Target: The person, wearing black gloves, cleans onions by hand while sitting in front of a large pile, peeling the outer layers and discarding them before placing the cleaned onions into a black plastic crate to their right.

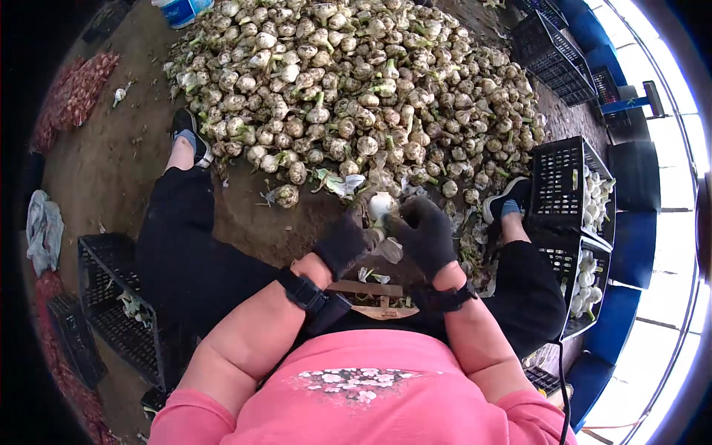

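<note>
Both of my dark-gloved hands meet in front of me over the ground. A clean white garlic bulb [381, 204] sits between them, its greenish neck pointing toward me. My left hand [346, 238] grips it from the left side. My right hand [426, 236] pinches at the neck from the right, with its thumb and fingers bent. A papery piece of skin [390, 250] hangs just below the neck. Right beyond my hands lies a large heap of soil-stained garlic bulbs [356, 100]. Peeled leaf skins [340, 182] lie at its near edge.
Black plastic crates [558, 186] with white garlic bulbs stand by my right foot. At my left is another black crate [114, 300] with some trimmings. Red mesh sacks [75, 92], a blue-and-white bucket [182, 12] and a pale plastic bag [44, 231] lie farther out. A wooden stool edge [384, 312] shows beneath me.
</note>
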The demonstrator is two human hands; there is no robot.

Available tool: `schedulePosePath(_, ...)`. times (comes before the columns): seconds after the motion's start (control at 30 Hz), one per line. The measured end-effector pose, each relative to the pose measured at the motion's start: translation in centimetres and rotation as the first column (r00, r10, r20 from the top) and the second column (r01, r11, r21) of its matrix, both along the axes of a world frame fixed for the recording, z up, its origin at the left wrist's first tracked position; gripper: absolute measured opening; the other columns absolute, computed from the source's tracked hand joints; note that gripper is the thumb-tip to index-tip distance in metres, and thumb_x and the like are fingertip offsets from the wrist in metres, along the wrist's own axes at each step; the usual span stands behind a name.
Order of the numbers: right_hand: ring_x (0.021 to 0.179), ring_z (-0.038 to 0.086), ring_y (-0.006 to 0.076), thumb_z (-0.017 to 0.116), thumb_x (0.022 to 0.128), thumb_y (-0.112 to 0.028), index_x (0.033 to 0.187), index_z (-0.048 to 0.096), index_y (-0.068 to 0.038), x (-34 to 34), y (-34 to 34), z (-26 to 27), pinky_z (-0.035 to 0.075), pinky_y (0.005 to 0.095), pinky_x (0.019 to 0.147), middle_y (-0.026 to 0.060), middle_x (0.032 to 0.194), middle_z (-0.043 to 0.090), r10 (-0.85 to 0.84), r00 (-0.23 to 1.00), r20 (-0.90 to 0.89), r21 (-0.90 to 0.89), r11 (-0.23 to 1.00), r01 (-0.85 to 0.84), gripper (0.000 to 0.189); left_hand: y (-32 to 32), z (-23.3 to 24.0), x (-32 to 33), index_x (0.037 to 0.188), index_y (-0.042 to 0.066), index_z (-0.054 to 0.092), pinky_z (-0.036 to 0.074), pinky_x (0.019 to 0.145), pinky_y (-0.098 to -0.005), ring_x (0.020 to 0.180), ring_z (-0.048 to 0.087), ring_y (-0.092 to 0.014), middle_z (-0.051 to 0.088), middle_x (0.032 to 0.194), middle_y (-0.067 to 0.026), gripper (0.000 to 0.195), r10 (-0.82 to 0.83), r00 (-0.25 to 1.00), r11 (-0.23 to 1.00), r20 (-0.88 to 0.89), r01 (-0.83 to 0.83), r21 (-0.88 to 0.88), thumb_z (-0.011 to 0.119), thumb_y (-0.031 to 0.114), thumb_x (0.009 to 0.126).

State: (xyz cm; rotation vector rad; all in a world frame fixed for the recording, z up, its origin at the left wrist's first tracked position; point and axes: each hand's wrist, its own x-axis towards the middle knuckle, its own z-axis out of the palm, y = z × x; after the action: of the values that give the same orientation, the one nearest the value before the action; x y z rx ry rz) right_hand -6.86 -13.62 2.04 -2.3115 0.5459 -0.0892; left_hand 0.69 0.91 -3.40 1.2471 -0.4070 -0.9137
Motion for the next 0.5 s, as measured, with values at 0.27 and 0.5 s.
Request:
schedulePosePath(0.27, 0.073, 0.06, 0.0374, 0.062, 0.078, -0.027, 0.079, 0.061, -0.004, -0.1, -1.6, -3.0, 0.047, 0.0417, 0.064, 0.0177, 0.075, 0.061, 0.011, 1.0, 0.026, 0.248, 0.969, -0.017, 0.023, -0.3, -2.3, -0.4, 0.136, 0.003, 0.033, 0.044, 0.094, -0.0325, 0.109, 0.053, -0.021, 0.052, 0.121, -0.011, 0.065, 0.036, 0.984, 0.999, 0.175, -0.035, -0.01, 0.056, -0.009, 0.076)
schedulePosePath(0.5, 0.07, 0.062, 0.0349, 0.061, 0.078, -0.025, 0.077, 0.063, -0.003, -0.1, -0.7, -2.4, 0.048, 0.04, 0.064, 0.0177, 0.073, 0.063, 0.11, 0.991, -0.07, -0.08, 0.99, -0.116, 0.022, -0.3, -1.3, -0.9, 0.134, 0.004, 0.035, 0.041, 0.097, -0.0319, 0.111, 0.051, -0.02, 0.053, 0.119, -0.0103, 0.066, 0.108, 0.953, 0.994, 0.284, -0.106, -0.023, 0.049, -0.011, 0.071)
